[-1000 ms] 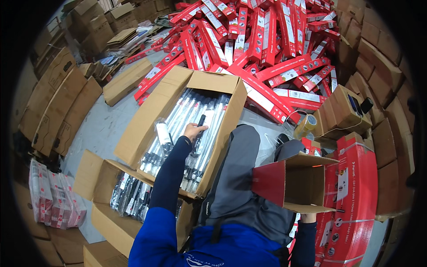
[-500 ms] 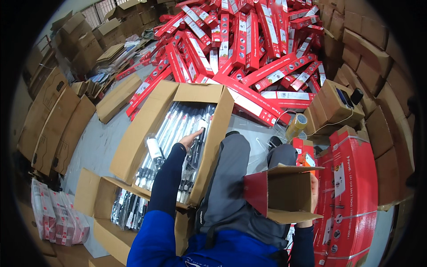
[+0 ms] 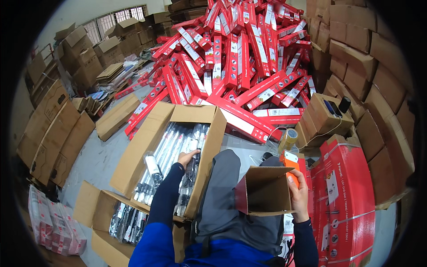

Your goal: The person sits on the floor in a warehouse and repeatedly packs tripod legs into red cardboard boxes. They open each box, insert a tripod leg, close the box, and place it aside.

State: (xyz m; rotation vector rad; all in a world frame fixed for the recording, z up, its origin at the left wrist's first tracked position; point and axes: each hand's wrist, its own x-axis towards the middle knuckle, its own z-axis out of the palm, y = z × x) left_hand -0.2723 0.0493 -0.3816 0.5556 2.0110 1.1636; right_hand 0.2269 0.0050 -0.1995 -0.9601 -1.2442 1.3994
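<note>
An open carton (image 3: 211,168) holds long silver and black rods (image 3: 172,149) in clear wrap. My left hand (image 3: 188,158) is down among them, closed on one near the carton's right side. A loose wrapped black piece (image 3: 153,168) lies on top at the left. My right hand (image 3: 297,190) grips the right edge of an empty red box (image 3: 241,196) with brown inside, its open end facing up at me over my legs. An orange object (image 3: 290,162) with a white top shows just behind my right fingers.
A large pile of red oblong boxes (image 3: 240,58) fills the back. A second carton (image 3: 100,213) of wrapped rods sits lower left, near wrapped bundles (image 3: 55,222). Brown cartons (image 3: 369,80) line both sides. Tape rolls (image 3: 289,139), devices on a box (image 3: 333,107) and strapped red bundles (image 3: 338,200) are at right.
My right hand has come up into view with the red box and raised it slightly. My left hand stays among the rods. The view has tilted, so the scene sits lower.
</note>
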